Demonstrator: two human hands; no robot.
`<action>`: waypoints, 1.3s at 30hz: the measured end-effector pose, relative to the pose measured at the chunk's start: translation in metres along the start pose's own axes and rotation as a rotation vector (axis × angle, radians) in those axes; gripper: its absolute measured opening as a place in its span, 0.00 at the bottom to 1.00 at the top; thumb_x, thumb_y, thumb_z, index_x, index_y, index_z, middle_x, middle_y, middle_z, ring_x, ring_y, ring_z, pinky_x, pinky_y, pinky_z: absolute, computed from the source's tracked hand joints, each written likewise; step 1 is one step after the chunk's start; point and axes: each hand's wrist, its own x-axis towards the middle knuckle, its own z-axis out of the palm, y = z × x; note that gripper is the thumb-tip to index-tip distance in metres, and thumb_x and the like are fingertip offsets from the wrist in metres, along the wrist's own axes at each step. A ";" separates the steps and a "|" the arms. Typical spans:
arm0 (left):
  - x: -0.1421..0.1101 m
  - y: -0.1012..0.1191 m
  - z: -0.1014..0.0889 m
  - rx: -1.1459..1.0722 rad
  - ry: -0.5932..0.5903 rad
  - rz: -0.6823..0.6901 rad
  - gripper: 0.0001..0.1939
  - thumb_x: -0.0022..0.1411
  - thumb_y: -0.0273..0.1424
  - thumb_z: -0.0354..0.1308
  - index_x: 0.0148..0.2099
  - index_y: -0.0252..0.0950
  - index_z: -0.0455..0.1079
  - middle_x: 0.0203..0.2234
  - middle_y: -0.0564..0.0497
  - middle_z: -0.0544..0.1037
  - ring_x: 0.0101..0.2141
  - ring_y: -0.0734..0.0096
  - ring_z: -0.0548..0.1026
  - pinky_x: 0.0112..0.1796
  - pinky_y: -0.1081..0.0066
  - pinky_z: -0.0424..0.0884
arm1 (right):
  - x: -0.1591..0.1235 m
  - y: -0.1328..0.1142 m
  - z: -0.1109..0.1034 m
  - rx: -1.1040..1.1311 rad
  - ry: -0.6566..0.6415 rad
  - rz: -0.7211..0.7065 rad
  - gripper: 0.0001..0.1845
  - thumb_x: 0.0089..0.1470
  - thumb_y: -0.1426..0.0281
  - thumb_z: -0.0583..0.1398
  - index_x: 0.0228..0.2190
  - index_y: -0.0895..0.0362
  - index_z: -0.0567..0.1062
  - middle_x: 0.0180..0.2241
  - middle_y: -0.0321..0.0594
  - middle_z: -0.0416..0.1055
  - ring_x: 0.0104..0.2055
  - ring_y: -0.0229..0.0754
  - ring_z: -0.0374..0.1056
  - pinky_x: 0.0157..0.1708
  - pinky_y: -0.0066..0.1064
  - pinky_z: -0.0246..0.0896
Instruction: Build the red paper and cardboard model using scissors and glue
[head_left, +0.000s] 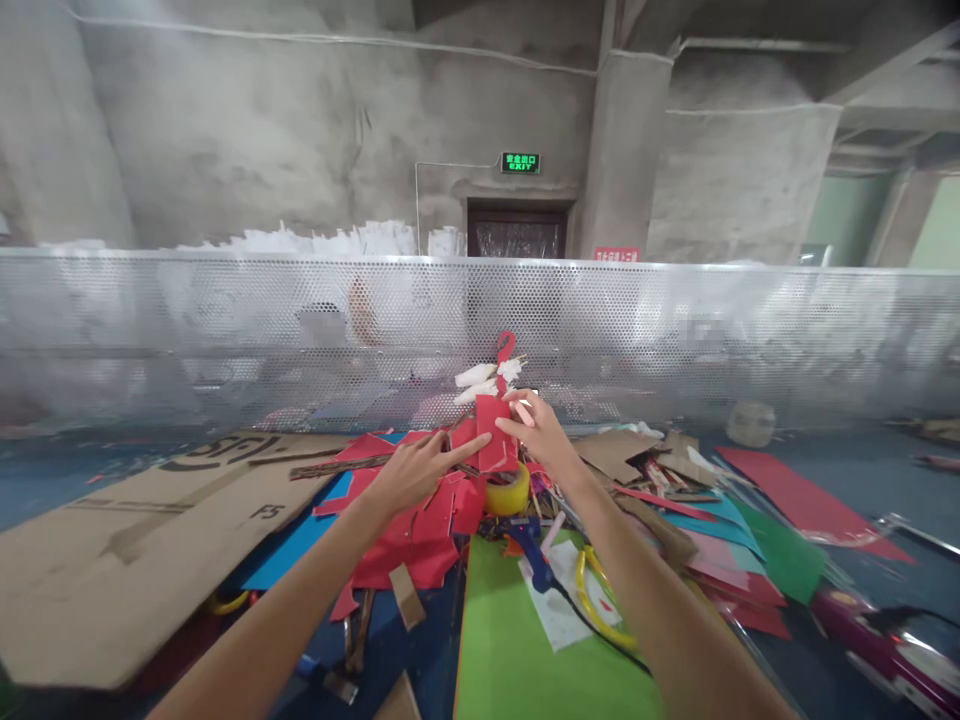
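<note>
A folded red paper piece (492,420) stands upright between my two hands. Behind and above it rise a curled red strip (506,347) and white petal-like pieces (475,377). From the left, my left hand (420,470) reaches in, one finger stretched against the paper's front and the others bent, partly hidden. My right hand (544,435) pinches the paper's right edge between thumb and fingers. Just below sits a roll of yellow tape (507,492). A blue glue gun (531,550) with a black cord lies nearer to me, under the right forearm's side.
Cardboard (180,520) covers the left side, with red paper scraps (405,545) beside it. A green sheet (525,640) lies in front, bearing a yellow ring (592,600). Coloured sheets and scraps pile up at right, near a purple device (885,640). A perforated metal screen (675,340) stands behind.
</note>
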 end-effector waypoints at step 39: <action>0.001 0.001 -0.006 -0.044 -0.012 0.017 0.44 0.68 0.19 0.44 0.76 0.58 0.32 0.48 0.44 0.72 0.39 0.64 0.74 0.36 0.70 0.70 | -0.007 -0.051 -0.007 -0.579 -0.172 -0.345 0.12 0.62 0.67 0.59 0.34 0.52 0.84 0.41 0.38 0.82 0.36 0.43 0.76 0.36 0.32 0.66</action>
